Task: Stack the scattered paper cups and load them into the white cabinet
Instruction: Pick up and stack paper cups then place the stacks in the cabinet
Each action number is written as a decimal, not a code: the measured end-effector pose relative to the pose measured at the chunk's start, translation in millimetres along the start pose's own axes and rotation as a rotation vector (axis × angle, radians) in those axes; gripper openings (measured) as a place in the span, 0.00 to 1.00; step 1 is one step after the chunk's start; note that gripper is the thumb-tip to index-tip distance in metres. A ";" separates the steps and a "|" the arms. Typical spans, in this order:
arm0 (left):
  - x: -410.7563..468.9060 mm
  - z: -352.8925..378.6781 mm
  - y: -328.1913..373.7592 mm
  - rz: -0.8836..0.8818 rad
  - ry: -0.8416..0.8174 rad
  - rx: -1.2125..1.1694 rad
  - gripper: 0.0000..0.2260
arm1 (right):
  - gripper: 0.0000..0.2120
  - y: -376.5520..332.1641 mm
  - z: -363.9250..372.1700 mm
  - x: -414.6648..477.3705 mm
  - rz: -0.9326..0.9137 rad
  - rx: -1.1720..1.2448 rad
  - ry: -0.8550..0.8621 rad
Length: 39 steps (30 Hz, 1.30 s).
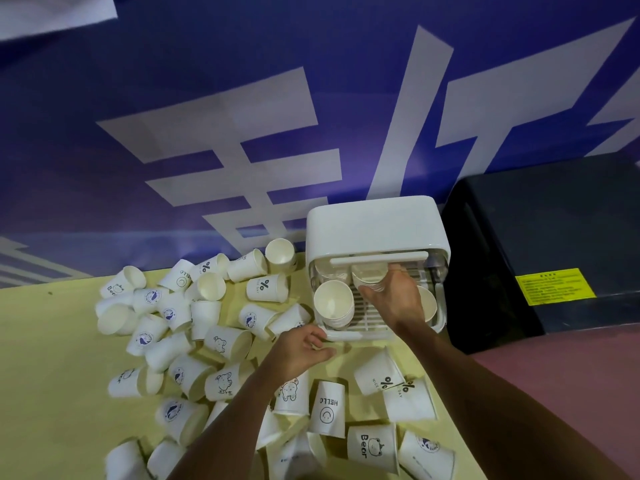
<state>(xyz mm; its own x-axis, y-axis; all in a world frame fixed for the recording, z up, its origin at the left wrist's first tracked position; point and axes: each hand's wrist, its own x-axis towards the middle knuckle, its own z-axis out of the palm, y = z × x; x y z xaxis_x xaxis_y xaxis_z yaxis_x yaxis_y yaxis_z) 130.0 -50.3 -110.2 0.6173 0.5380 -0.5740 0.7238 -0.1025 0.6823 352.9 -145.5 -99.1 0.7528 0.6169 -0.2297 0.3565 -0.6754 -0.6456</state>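
1. Inside the white cabinet (375, 230), at the far right of the tabletop (52, 358), the right hand (394, 299) clasps a stack of cups (369, 277).
2. Left hand (298, 348) hovers half-curled and empty near the cabinet's front edge.
3. Loose paper cups (207, 317) lie scattered across the left and near tabletop.
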 end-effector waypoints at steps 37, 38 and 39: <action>-129.2 -9.9 -57.3 0.033 0.194 -0.147 0.13 | 0.29 -27.0 26.3 -160.6 -0.305 -0.090 -0.082; -133.9 -17.3 -64.9 0.040 0.199 -0.142 0.14 | 0.29 -34.3 33.7 -166.4 -0.310 -0.095 -0.086; -139.3 -25.6 -73.5 0.044 0.206 -0.139 0.14 | 0.29 -42.3 41.9 -173.0 -0.315 -0.104 -0.087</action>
<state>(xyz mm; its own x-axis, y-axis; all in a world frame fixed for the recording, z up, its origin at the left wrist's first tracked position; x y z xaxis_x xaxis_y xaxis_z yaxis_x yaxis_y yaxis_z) -17.0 -96.2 -68.8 0.5607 0.6966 -0.4477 0.6396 -0.0210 0.7684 184.5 -206.7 -62.6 0.5479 0.8312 -0.0948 0.6221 -0.4806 -0.6180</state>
